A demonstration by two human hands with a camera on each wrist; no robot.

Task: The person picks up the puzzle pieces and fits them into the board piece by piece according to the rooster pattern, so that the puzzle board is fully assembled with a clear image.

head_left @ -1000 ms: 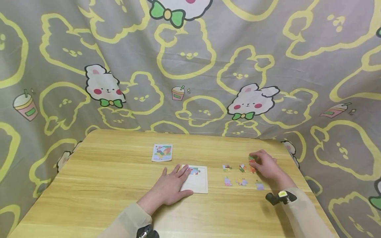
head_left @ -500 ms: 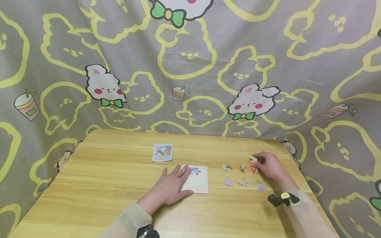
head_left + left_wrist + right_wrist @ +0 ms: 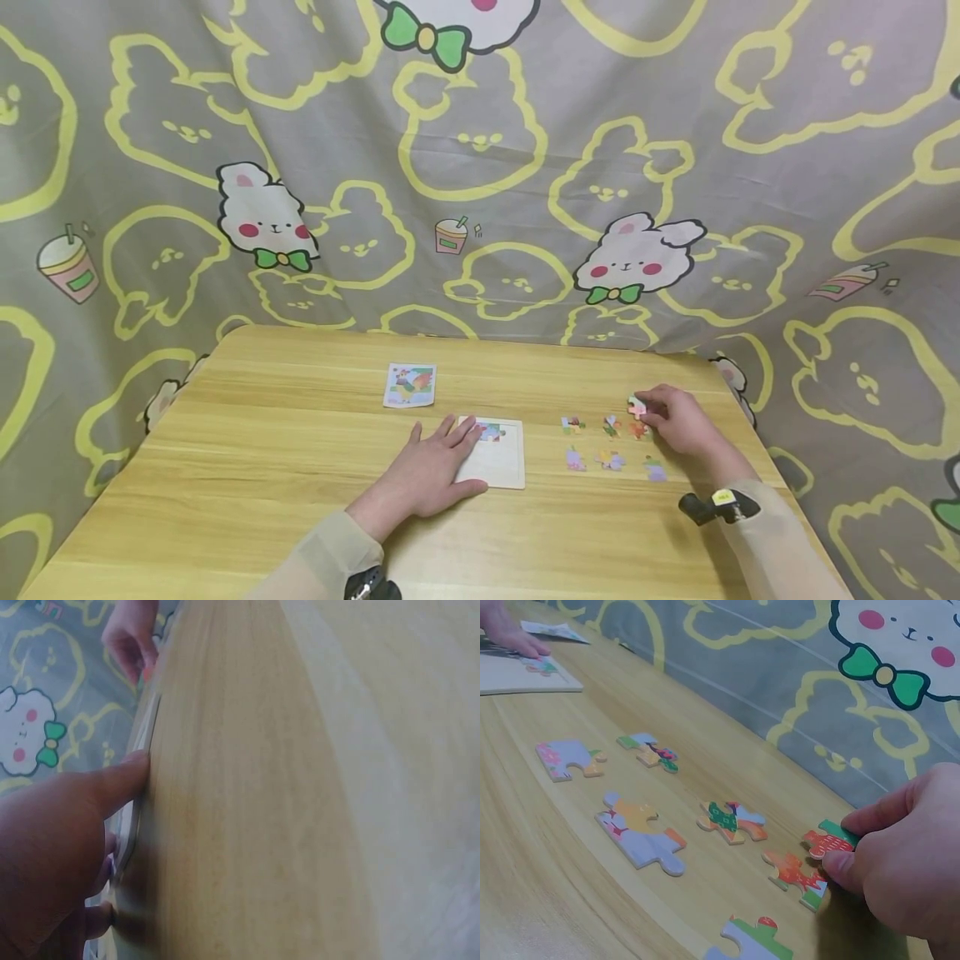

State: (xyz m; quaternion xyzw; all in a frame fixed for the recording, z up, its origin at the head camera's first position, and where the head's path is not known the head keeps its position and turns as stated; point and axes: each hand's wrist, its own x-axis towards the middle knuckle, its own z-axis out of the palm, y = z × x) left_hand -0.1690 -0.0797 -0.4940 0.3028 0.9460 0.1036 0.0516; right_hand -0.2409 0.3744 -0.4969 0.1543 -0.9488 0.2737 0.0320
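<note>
My left hand (image 3: 427, 471) rests with spread fingers on the left side of a white puzzle tray (image 3: 501, 468). A strip of joined puzzle pieces (image 3: 491, 432) lies along the tray's top edge, partly under the fingertips. At the right, my right hand (image 3: 681, 421) pinches a red and green puzzle piece (image 3: 829, 841) between thumb and forefinger. Right beside it in the right wrist view lies an orange-red piece (image 3: 796, 879). In the left wrist view the thumb (image 3: 124, 780) presses at the tray's edge.
Several loose pieces lie in two rows between tray and right hand, among them a lilac and yellow piece (image 3: 641, 836) and a green and orange piece (image 3: 731, 821). A rooster picture card (image 3: 410, 385) lies behind the tray. A patterned curtain (image 3: 510, 208) hangs at the table's far edge.
The right hand has drawn slightly right, and the pinched piece has turned in its fingers so its printed face shows more. The left hand has stayed still on the tray.
</note>
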